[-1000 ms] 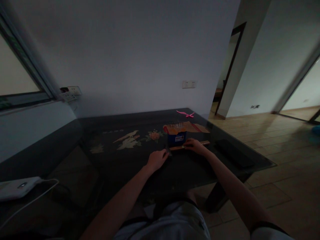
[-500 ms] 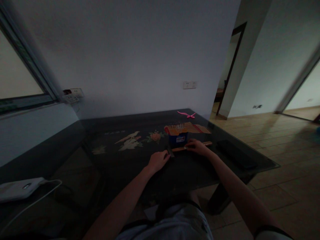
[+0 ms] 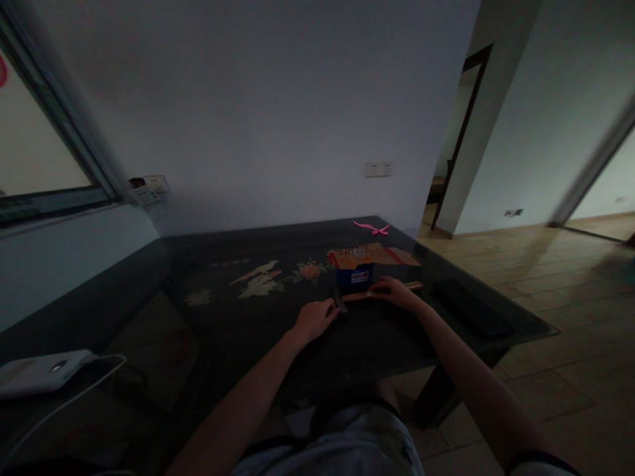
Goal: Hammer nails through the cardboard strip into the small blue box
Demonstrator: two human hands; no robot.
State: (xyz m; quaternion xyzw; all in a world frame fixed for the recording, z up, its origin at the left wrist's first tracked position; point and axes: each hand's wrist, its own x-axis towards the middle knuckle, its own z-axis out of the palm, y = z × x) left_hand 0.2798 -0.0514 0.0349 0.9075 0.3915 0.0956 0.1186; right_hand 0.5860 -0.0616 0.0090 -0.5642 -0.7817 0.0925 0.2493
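A hammer (image 3: 357,296) with a wooden handle and a dark head lies across the table, just in front of a blue box (image 3: 354,278). My left hand (image 3: 315,318) is closed at the hammer's dark head, thumb and fingers pinching it. Around the middle of the handle, my right hand (image 3: 391,291) has its fingers curled, and the handle's end sticks out to the right. Several thin upright spikes, perhaps nails, stand at the top of the box. Brown torn cardboard (image 3: 397,256) lies behind it.
A pink ribbon (image 3: 373,229) lies at the table's back edge. A long black object (image 3: 471,308) rests near the right edge. On the left, a white device (image 3: 44,373) trails a white cable. The dark glossy table (image 3: 238,357) bears a bird-and-flower picture.
The view has shifted very slightly. Both hands stay on the hammer in nearly the same place.
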